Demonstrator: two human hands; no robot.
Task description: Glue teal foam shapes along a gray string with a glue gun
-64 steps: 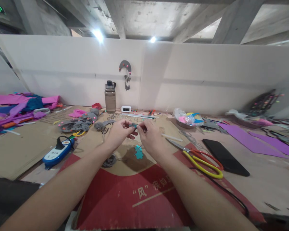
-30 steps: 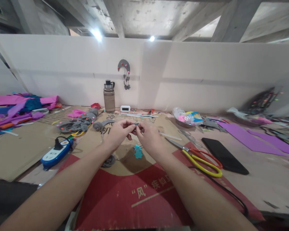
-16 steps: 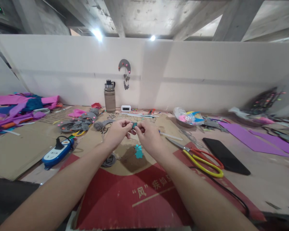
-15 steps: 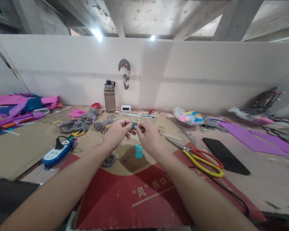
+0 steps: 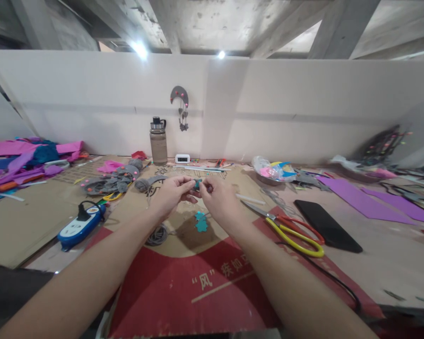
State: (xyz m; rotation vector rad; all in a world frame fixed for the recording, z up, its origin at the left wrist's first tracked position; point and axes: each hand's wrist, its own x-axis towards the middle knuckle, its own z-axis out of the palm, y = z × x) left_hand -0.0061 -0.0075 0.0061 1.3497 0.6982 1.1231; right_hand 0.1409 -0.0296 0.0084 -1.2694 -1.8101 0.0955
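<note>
Between my two hands is a small teal cut-out piece (image 5: 197,184), mostly covered by fingertips. My left hand (image 5: 175,194) pinches it from the left. From the right, my right hand (image 5: 217,197) closes its thumb and fingers on the same piece. Just below, other teal cut-outs (image 5: 201,222) hang or lie over the cardboard, and a thin strand seems to run near them; whether they touch the board I cannot tell. A ball of grey yarn (image 5: 157,235) lies below my left hand, and another grey yarn ball (image 5: 142,185) sits farther back.
Scissors (image 5: 293,231) with red and yellow handles and a black phone (image 5: 327,226) lie to the right. A blue-and-white power strip (image 5: 80,227) is on the left. Behind stand a water bottle (image 5: 159,145), a small white clock (image 5: 182,159) and a bowl (image 5: 268,179) of scraps.
The view has shifted slightly. Both hands stay on the small teal piece, with the right fingers a little more curled. The teal cut-outs below have turned slightly.
</note>
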